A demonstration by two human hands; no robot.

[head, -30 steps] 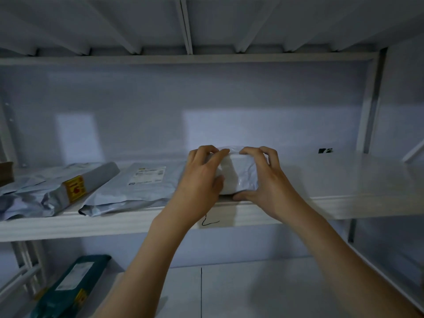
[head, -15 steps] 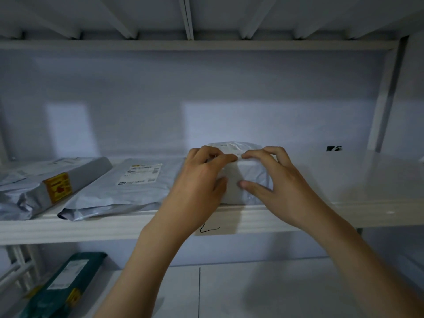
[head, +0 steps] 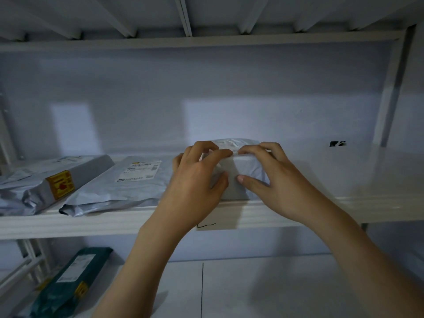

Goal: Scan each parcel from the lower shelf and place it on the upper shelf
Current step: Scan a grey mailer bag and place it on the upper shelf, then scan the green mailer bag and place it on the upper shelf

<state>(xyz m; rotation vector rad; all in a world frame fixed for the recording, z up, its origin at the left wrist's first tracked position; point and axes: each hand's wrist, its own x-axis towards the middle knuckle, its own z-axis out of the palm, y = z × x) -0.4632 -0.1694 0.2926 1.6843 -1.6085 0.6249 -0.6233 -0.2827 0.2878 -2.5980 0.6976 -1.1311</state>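
A small grey boxy parcel [head: 246,167] with a white label on top sits on the upper shelf [head: 378,203], near its front edge. My left hand [head: 197,177] grips its left side, fingers curled over the top and thumb on the front. My right hand [head: 273,177] holds its right side the same way. To the left lie two flat grey mailers on the same shelf: one with a white label [head: 124,182] and one with a yellow sticker [head: 46,182]. A dark green parcel [head: 71,281] lies on the lower shelf [head: 263,292] at the bottom left.
A white upright post [head: 390,88] stands at the right end of the upper shelf, with a small black mark [head: 337,143] on the back wall beside it. Another shelf's ribbed underside [head: 183,17] runs overhead. A white rail [head: 16,274] crosses at the lower left.
Both hands have slid the small grey parcel further back onto the upper shelf. My right thumb has come up from under the parcel onto its front face.
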